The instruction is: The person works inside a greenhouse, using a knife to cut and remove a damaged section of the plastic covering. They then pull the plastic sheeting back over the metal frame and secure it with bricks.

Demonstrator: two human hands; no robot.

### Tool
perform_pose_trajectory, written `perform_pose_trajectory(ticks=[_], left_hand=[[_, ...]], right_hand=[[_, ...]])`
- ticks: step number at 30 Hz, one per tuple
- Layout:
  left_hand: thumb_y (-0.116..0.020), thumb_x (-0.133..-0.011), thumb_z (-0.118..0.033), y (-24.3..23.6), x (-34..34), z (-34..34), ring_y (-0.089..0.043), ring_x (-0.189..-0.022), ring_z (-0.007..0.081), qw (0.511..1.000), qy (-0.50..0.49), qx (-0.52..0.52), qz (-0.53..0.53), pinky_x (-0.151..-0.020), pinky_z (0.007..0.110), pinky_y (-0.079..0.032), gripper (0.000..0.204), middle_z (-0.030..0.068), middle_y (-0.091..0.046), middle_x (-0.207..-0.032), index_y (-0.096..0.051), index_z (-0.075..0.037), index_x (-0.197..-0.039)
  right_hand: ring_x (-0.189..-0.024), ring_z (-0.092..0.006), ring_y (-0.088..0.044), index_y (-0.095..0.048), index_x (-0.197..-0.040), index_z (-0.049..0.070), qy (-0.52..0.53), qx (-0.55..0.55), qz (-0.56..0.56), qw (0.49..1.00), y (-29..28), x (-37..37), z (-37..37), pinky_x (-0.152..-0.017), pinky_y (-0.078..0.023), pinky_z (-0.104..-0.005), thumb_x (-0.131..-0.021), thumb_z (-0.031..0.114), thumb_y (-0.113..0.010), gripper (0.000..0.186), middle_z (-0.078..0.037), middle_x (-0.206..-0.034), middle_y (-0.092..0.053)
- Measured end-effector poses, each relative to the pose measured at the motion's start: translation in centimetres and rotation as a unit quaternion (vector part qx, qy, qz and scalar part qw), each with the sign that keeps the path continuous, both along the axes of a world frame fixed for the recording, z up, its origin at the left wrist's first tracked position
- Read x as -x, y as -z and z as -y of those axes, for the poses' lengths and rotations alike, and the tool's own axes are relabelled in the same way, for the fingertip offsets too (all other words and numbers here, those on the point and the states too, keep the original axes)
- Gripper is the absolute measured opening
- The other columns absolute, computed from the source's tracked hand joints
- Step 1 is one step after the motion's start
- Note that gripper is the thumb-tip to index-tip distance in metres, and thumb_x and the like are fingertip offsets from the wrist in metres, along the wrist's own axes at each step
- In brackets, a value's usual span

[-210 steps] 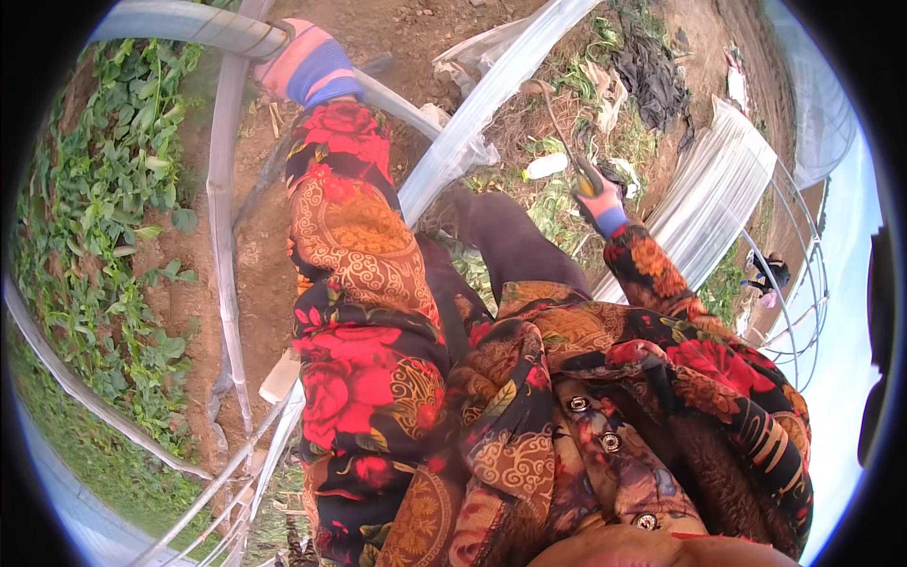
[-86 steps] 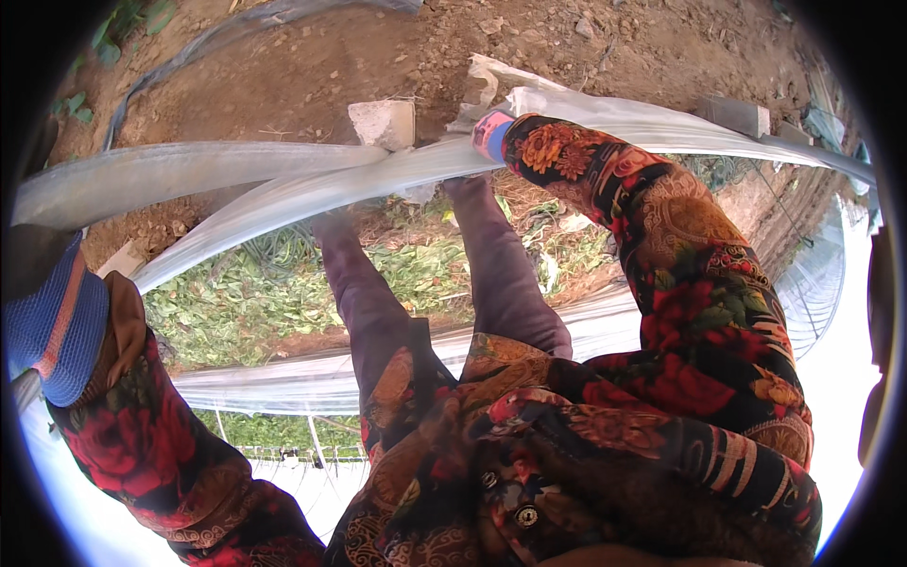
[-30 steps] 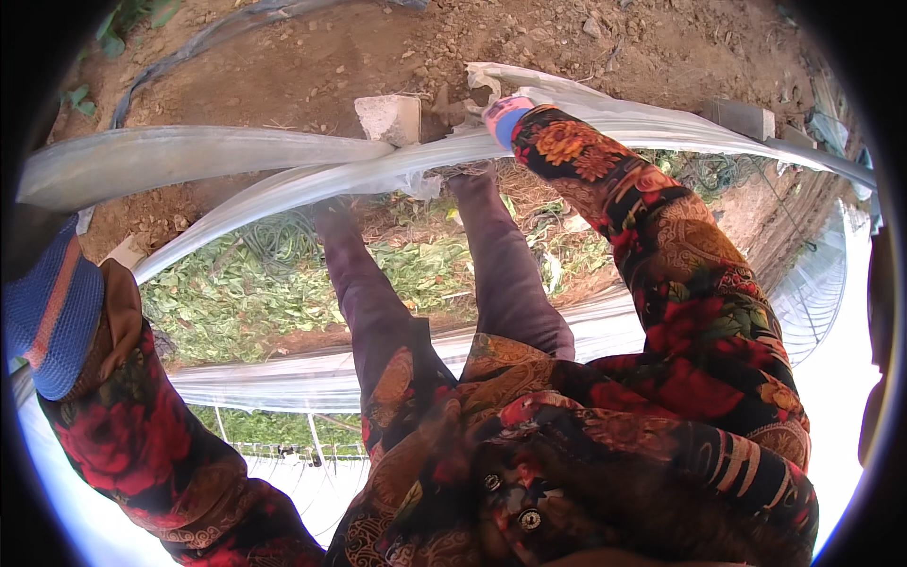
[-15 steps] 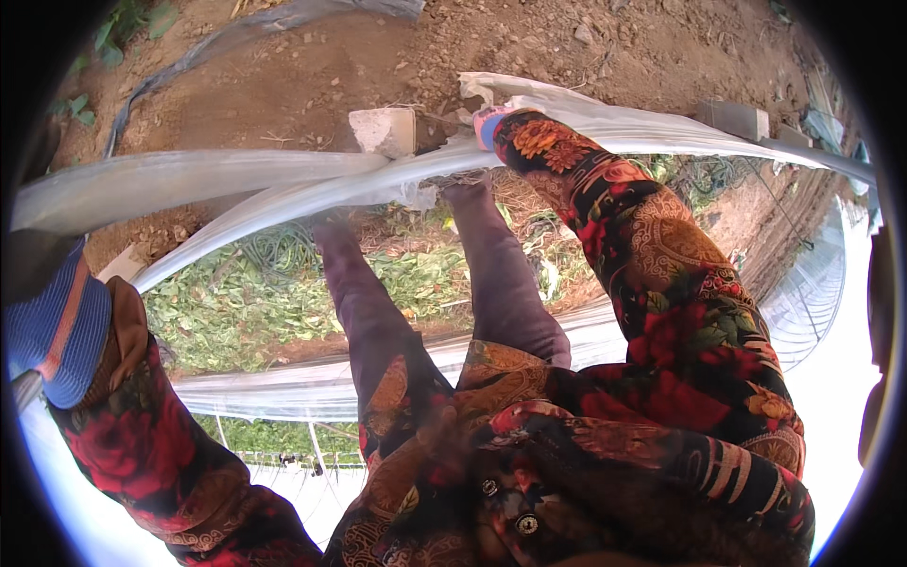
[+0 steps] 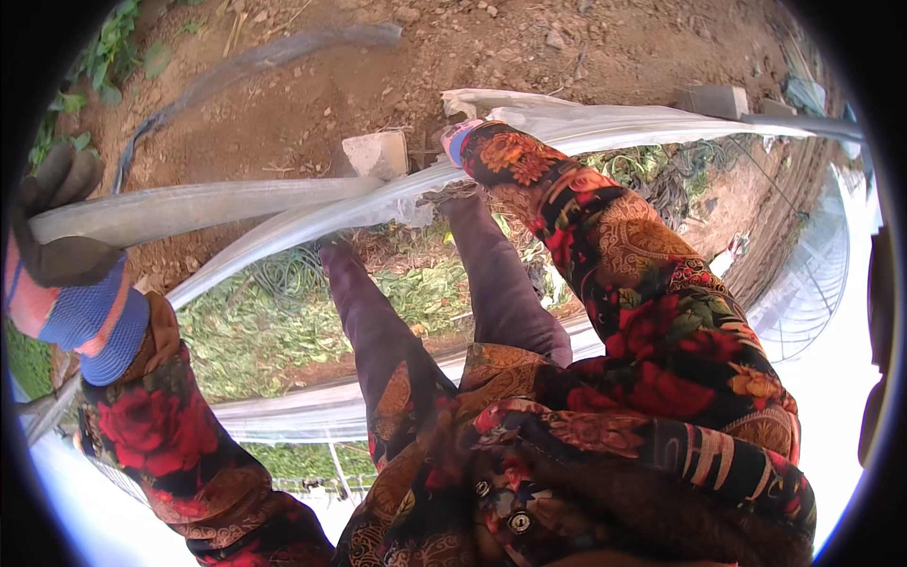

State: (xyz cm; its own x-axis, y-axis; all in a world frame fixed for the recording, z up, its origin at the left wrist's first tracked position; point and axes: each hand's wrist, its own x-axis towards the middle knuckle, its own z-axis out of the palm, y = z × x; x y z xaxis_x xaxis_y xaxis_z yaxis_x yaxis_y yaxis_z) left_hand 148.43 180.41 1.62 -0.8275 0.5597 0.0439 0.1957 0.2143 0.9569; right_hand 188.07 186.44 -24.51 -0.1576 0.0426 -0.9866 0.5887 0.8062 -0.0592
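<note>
A long band of clear plastic sheeting stretches across in front of me, gathered into folds. My left hand, in a glove with dark grey coating and a blue-and-pink knit cuff, is at its left end. Fingers bend over the far side of the band and the thumb lies along the near side, closed round it. My right hand, in a pink-and-blue glove, reaches down to the bunched film beside a pale block. Its fingers are hidden, so its grip does not show.
Bare brown soil spreads beyond the film, with a loose grey plastic strip on it. Green plants grow at far left. Cut leaves and coiled green twine lie near my legs. Another block sits at right.
My left hand has come further into view, rising and turning so that its dark fingers show round the film. The right hand has shifted slightly left. The whole view has tilted a little.
</note>
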Motion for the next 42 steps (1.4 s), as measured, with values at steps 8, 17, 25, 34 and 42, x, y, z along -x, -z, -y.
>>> perform_pose_trajectory(ticks=[8, 17, 25, 34, 42], left_hand=[[-0.048, -0.084, -0.032, -2.0, -2.2, -1.9, -0.058, -0.081, 0.0321, 0.971, -0.079, 0.037, 0.223, -0.064, 0.040, -0.049, 0.041, 0.0238, -0.056, -0.095, -0.050, 0.005, -0.101], [-0.055, -0.078, -0.039, -1.6, -1.0, -1.3, -0.057, -0.074, 0.0298, 0.975, -0.102, 0.066, 0.189, -0.066, 0.038, -0.046, 0.054, 0.0206, -0.057, -0.088, -0.045, 0.002, -0.111], [-0.045, -0.082, -0.035, -2.8, -1.1, -0.7, -0.058, -0.069, 0.0306, 0.991, -0.102, 0.079, 0.034, -0.067, 0.041, -0.047, 0.039, 0.0186, -0.058, -0.083, -0.049, 0.002, -0.091], [-0.045, -0.083, -0.033, -3.0, -1.5, -0.8, -0.056, -0.074, 0.0286, 0.992, -0.099, 0.081, 0.006, -0.071, 0.041, -0.046, 0.035, 0.0157, -0.055, -0.084, -0.049, -0.002, -0.099], [-0.045, -0.083, -0.037, -2.5, -3.3, -1.3, -0.054, -0.076, 0.0285, 0.995, -0.083, 0.053, 0.017, -0.073, 0.039, -0.045, 0.044, 0.0187, -0.054, -0.089, -0.046, 0.002, -0.104]], right_hand=[[-0.095, -0.0305, -0.056, -0.040, -0.125, 0.016, 0.241, -0.112, -0.104, 0.958, -8.7, -3.1, -5.5, -0.080, -0.045, -0.0378, -0.065, 0.015, -0.054, 0.062, -0.015, -0.101, -0.059], [-0.097, -0.0274, -0.055, -0.042, -0.123, 0.025, 0.293, -0.326, -0.029, 0.899, -2.1, -12.1, -13.7, -0.083, -0.043, -0.0373, -0.068, 0.019, -0.054, 0.056, -0.014, -0.106, -0.057], [-0.103, -0.0312, -0.052, -0.051, -0.113, 0.011, 0.409, -0.489, 0.051, 0.769, 9.7, -18.3, -25.7, -0.084, -0.043, -0.0396, -0.074, 0.027, -0.054, 0.042, -0.015, -0.111, -0.054], [-0.093, -0.0242, -0.059, -0.056, -0.099, 0.009, 0.395, -0.390, 0.012, 0.832, 11.3, -13.0, -14.4, -0.078, -0.047, -0.0365, -0.072, 0.024, -0.056, 0.030, -0.011, -0.102, -0.060], [-0.098, -0.0269, -0.055, -0.047, -0.117, 0.010, 0.366, -0.077, 0.058, 0.926, 3.3, -8.0, -4.1, -0.083, -0.043, -0.0402, -0.067, 0.023, -0.061, 0.054, -0.013, -0.100, -0.059]])
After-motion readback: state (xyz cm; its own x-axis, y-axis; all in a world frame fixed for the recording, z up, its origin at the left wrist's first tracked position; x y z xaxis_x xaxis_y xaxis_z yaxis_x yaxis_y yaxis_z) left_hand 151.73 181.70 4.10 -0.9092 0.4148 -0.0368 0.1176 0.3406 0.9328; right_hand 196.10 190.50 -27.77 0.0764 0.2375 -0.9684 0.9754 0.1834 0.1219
